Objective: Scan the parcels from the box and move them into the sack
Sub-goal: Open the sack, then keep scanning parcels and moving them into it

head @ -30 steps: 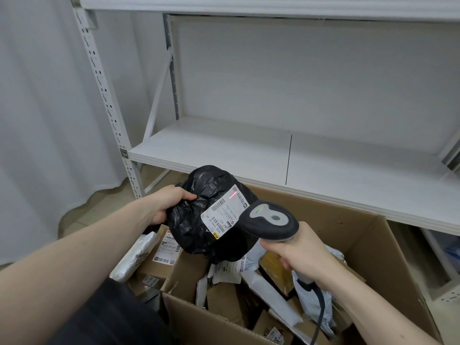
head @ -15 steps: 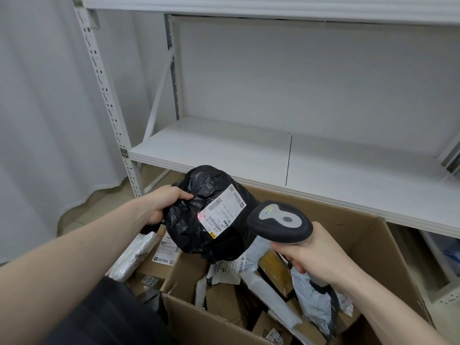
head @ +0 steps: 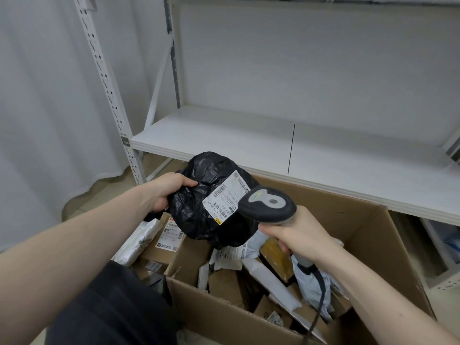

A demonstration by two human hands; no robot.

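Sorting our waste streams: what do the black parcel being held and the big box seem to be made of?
The black parcel looks like thin glossy plastic film: it crinkles and catches light, and carries a white label, seemingly paper. The box looks like plain matte brown cardboard, probably corrugated, judging by its thick flap edges.

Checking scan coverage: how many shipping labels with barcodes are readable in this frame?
3 clearly: one on the black bag parcel the left hand grips, one on a brown box left of the carton, one on crumpled mailers inside. Others may be hidden.
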